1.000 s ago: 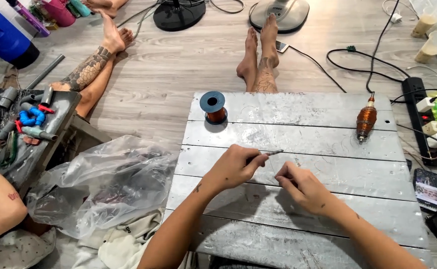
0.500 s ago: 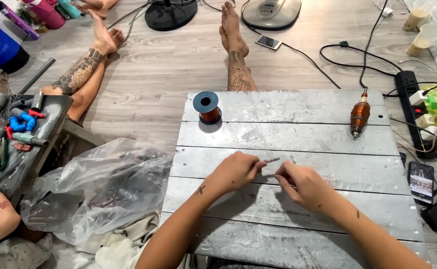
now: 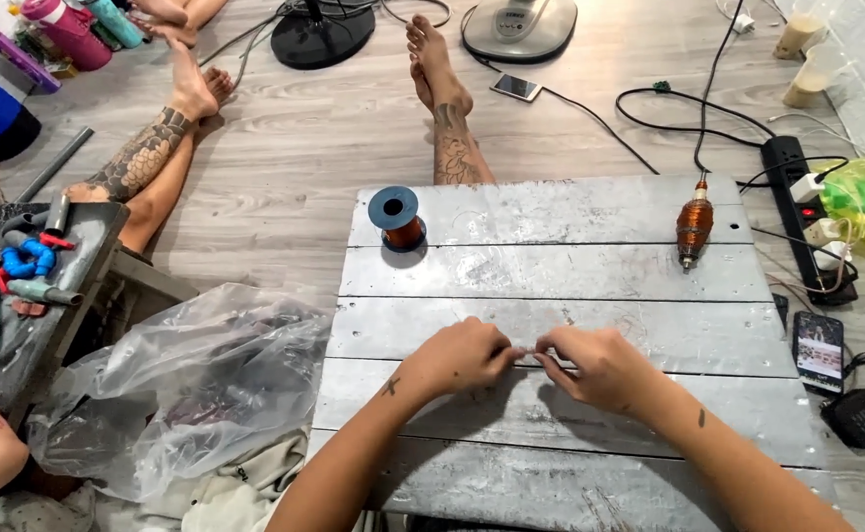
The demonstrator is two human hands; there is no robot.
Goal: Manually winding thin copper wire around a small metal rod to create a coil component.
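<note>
we are on the floor (image 3: pixel 285 167) of a home turned into a small repair workshop. pale wood-look boards run under a low bench (image 3: pixel 561 266) of grey painted planks. on it stand a spool of copper wire (image 3: pixel 397 219) and a wound motor core (image 3: pixel 694 227). a tray of tools (image 3: pixel 29 276) sits to the left, a power strip (image 3: pixel 805 212) with trailing cables to the right, and fan bases (image 3: pixel 319 34) stand beyond. bare feet of people sitting about give it a household air.

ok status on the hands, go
Left hand and right hand fingertip to fingertip, pinching something too small to tell. Wire spool untouched. Board between them bare.
</note>
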